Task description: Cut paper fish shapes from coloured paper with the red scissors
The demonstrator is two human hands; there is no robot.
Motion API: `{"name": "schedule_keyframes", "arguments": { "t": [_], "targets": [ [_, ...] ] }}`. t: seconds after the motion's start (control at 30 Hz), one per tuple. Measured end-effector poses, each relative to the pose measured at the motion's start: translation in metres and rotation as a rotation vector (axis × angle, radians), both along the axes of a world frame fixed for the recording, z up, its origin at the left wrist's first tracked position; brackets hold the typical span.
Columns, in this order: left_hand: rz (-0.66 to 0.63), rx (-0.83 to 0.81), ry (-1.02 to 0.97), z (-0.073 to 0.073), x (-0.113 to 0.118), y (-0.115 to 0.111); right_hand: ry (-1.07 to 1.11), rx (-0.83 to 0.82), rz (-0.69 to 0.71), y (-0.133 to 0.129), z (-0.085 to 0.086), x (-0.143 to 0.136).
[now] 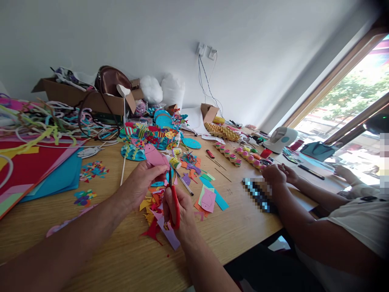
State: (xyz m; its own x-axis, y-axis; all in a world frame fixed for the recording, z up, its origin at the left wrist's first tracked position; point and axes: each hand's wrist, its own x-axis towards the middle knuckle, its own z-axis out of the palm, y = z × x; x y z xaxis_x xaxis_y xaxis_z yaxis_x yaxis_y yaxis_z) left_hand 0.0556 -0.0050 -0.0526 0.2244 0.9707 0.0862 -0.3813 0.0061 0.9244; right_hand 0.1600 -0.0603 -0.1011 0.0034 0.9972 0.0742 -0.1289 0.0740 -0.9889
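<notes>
My left hand (pixel 141 182) pinches a pink paper fish (pixel 154 155) by its tail end, holding it up over the table. Red-handled scissors (pixel 174 209) are gripped in my right hand (pixel 184 207), their blades pointing up at the lower edge of the fish. Paper scraps (pixel 154 198) in orange, red, yellow and purple lie beneath my hands. Right of them rests a pink sheet (pixel 208 199) with a fish outline drawn on it, beside a blue paper strip (pixel 219 198). A pen (pixel 185 184) lies just behind my right hand.
Coloured paper sheets (pixel 48 174) and tangled pipe cleaners (pixel 39 117) cover the left side. Decorated paper fish (pixel 158 136) and a cardboard box (pixel 85 99) stand at the back. Another person's hands (pixel 275 175) work at the right, near egg-carton strips (pixel 227 154).
</notes>
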Motion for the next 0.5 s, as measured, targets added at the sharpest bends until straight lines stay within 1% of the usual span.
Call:
{"name": "schedule_keyframes", "arguments": {
  "t": [0.23, 0.37, 0.5],
  "targets": [
    [0.012, -0.021, 0.004, 0.0026, -0.0009, 0.0003, -0.09, 0.022, -0.013, 0.0037, -0.0041, 0.0023],
    [0.026, -0.029, -0.007, 0.0021, -0.0013, 0.0012, -0.08, 0.03, -0.001, 0.0041, -0.0054, 0.0016],
    [0.023, -0.041, -0.005, 0.0006, -0.0033, 0.0026, -0.068, 0.005, 0.016, 0.0035, -0.0047, 0.0011]
  ]
}}
